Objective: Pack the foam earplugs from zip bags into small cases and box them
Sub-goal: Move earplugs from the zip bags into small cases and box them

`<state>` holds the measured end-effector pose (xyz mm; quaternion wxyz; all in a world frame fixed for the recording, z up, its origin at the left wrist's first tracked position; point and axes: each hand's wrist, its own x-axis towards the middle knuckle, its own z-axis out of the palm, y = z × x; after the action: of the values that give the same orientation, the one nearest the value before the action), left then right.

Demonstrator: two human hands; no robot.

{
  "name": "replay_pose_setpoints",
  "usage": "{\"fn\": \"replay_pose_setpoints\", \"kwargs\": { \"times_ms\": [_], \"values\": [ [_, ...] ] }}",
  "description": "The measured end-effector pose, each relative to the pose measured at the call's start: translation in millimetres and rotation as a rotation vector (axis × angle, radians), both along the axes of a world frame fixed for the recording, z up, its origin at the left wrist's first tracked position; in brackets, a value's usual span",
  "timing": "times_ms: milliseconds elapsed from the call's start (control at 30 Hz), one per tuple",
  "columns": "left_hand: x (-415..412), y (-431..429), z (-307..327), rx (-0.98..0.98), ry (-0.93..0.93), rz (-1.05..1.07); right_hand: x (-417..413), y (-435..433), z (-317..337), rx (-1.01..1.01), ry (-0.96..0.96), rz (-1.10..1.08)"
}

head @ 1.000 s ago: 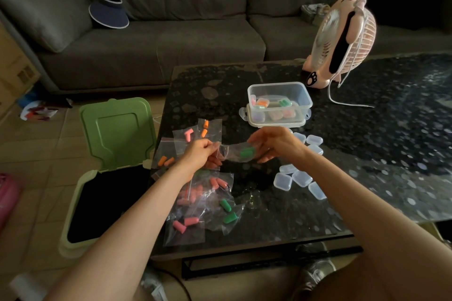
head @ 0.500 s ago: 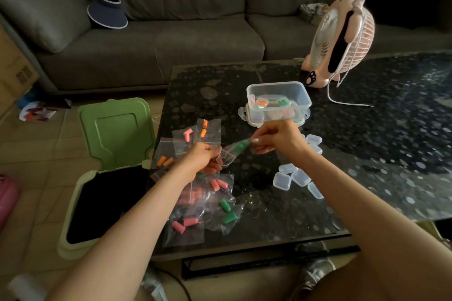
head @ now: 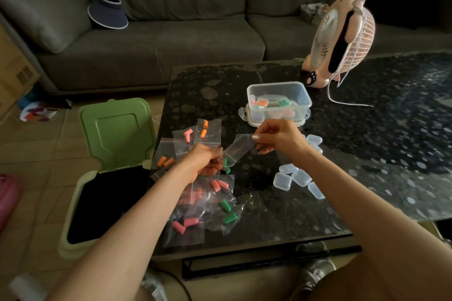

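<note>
The right hand pinches the closed end of a clear zip bag between thumb and fingertips and lifts it higher than the other end. The tilt looks meant to send the contents sliding down to the mouth. The left hand waits at that low end with its fingers curled. It seems to grip the bag's mouth, though I cannot tell whether it also catches what comes out. Two green earplugs sit right at the mouth against the left fingertips. They are short, rounded foam cylinders, bright against the dark tabletop.

Under and around the left hand lie more zip bags holding pairs of plugs in orange, pink and green, within easy reach for the next turn. Just below the right wrist sits a cluster of empty clear small cases, handy for filling. Just beyond the right hand stands a clear plastic box with filled cases inside.

Left of the left arm, on the floor, an open bin with a green lid is likely for spent bags. Farther off are a pink fan and a grey sofa.
</note>
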<state>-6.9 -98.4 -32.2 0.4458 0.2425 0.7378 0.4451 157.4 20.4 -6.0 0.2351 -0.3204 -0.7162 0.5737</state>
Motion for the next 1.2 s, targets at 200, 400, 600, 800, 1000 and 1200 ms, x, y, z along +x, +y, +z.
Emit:
{"fn": "replay_pose_setpoints", "kwargs": {
  "times_ms": [200, 400, 600, 800, 1000, 1200],
  "values": [
    [-2.8, 0.4, 2.3, 0.044, -0.063, 0.005, 0.0, -3.7, 4.0, -0.036, 0.098, 0.039],
    [-8.0, -2.3, 12.0, 0.269, 0.034, 0.050, -0.5, -2.6, 4.0, 0.025, 0.009, -0.030],
    [-27.7, -9.3, 9.4, 0.356, 0.401, 0.234, 10.4, -1.3, -0.6, 0.563, -0.852, 0.221],
    [-45.4, -12.2, -13.3, 0.184, 0.652, 0.313, 15.7, -20.1, 9.2, 0.703, -1.144, 0.304],
    [-42.5, -16.4, -14.4, 0.007, 0.860, 0.251, 12.1, -28.7, 2.9, 0.702, -1.205, 0.357],
    [-19.2, -16.9, -3.1, 0.221, 0.914, -0.082, 0.0, -26.0, 3.0, 0.536, -0.889, 0.265]
  ]
}}
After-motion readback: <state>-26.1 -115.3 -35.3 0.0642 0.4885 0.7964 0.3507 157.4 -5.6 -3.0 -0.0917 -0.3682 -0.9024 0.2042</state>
